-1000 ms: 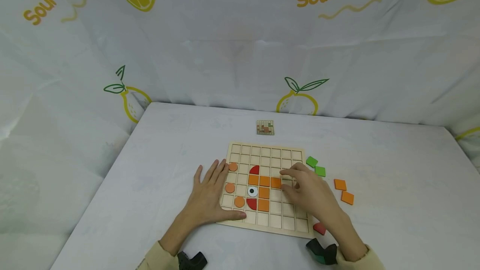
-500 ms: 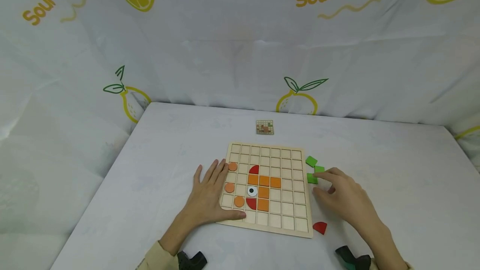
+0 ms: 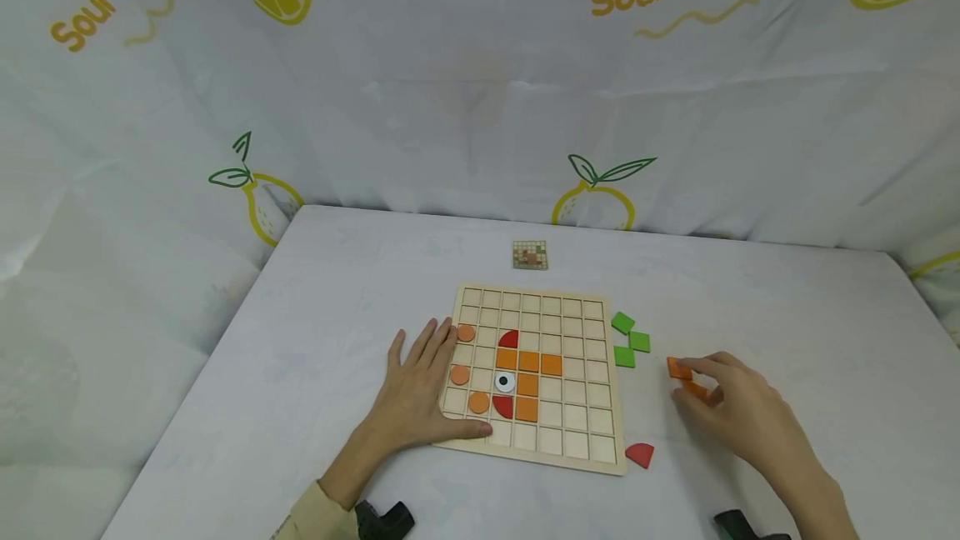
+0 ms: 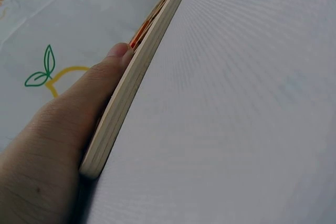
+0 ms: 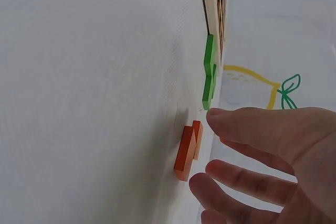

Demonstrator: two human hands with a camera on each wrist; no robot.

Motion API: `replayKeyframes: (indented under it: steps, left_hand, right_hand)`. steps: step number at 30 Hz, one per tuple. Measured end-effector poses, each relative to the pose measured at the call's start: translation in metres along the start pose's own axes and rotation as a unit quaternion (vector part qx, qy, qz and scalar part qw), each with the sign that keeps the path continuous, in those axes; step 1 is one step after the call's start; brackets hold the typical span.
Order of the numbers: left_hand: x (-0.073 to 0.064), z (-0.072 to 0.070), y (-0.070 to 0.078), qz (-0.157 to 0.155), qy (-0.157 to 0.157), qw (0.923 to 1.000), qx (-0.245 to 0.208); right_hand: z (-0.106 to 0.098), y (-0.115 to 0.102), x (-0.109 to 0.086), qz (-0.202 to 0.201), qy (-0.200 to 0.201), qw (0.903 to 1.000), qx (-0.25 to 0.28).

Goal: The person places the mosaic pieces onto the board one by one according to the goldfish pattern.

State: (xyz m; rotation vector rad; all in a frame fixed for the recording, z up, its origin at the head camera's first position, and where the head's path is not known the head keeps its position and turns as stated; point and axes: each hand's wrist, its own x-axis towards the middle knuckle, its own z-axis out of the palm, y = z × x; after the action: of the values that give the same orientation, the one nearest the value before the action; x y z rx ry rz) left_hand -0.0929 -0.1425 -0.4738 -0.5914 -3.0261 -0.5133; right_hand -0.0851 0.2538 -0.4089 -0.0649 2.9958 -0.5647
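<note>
My left hand [image 3: 416, 394] rests spread on the left side of a wooden grid board [image 3: 576, 418], its thumb lying over the front edge. In the left wrist view the thumb [image 4: 94, 85] presses along the board's rim. To the right of the board, my right hand [image 3: 753, 419] hovers at two orange square tiles [image 3: 677, 367] on the table. In the right wrist view, thumb and fingers stand apart near the orange tiles [image 5: 185, 151], pinching neither. Set in the board are several orange squares [image 3: 528, 386], orange discs [image 3: 478, 403], red quarter-round tiles [image 3: 503, 407] and a white eye disc [image 3: 505, 382].
Three green square tiles [image 3: 624, 357] lie along the board's right edge. A red quarter-round tile [image 3: 640, 455] is by its front right corner. Behind the board sits a small pattern card [image 3: 530, 255]. A white printed cloth [image 3: 450, 107] hangs behind the table.
My right hand has left the board, passed the green tiles and moved right to the loose orange tiles. A third green tile now lies beside the board. My left hand has stayed put.
</note>
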Motion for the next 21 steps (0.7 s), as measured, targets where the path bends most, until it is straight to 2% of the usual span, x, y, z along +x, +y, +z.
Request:
replayKeyframes:
  steps: [5,11,21]
  left_hand:
    - [0.000,0.000,0.000,0.001,0.001,1.0000,-0.002]
    - [0.000,0.001,0.000,0.003,0.003,1.0000,-0.004]
    - [0.000,0.001,0.000,0.003,0.005,1.0000,-0.006]
  right_hand:
    - [0.000,0.007,0.000,0.001,-0.004,1.0000,-0.004]
    - [0.002,0.016,0.001,0.012,-0.028,0.9995,-0.007]
    - [0.004,0.019,-0.003,0.005,-0.020,0.9998,-0.003]
